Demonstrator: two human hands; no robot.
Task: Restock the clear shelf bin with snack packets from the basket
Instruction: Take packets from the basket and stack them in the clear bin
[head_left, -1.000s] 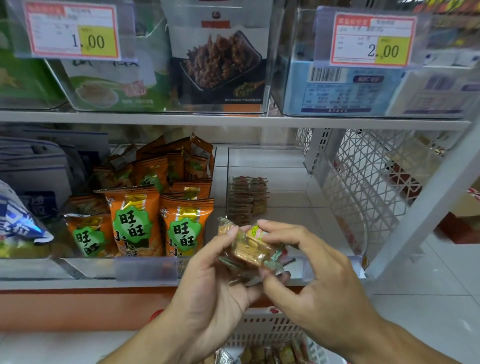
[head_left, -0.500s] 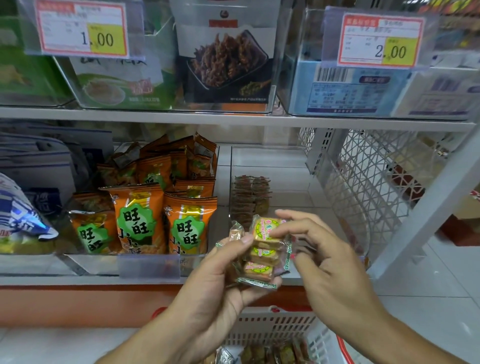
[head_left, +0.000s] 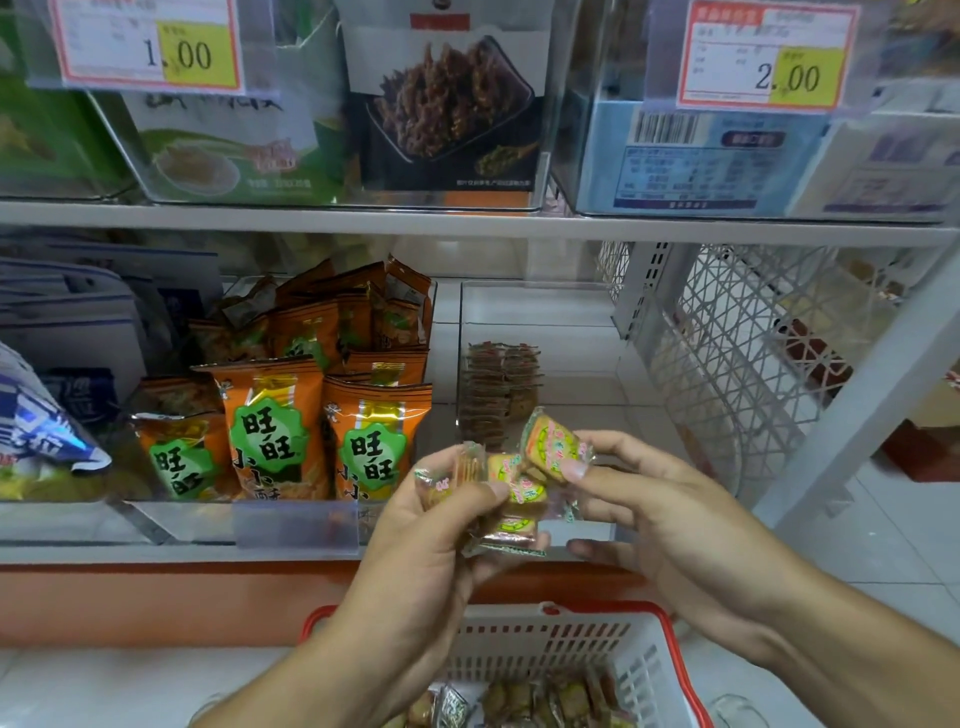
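My left hand (head_left: 415, 551) grips a fanned bunch of small clear-wrapped snack packets (head_left: 511, 501) with yellow and green labels. My right hand (head_left: 654, 514) pinches the top packet (head_left: 553, 441) of that bunch between thumb and forefinger. Both hands hover in front of the clear shelf bin (head_left: 540, 312), which holds a short row of the same packets (head_left: 498, 389) at its left side. The white basket with a red rim (head_left: 550, 639) sits on the floor below, with more packets (head_left: 540, 701) inside.
Orange snack bags (head_left: 322, 415) fill the bin to the left. Boxed goods behind price tags stand on the upper shelf (head_left: 467, 223). A white lattice side panel (head_left: 737, 353) closes the shelf on the right. Blue and white packs (head_left: 47, 431) lie at the far left.
The packets went from a tight bunch between both hands to a fan in my left hand. My right hand has pulled the top packet up and to the right.
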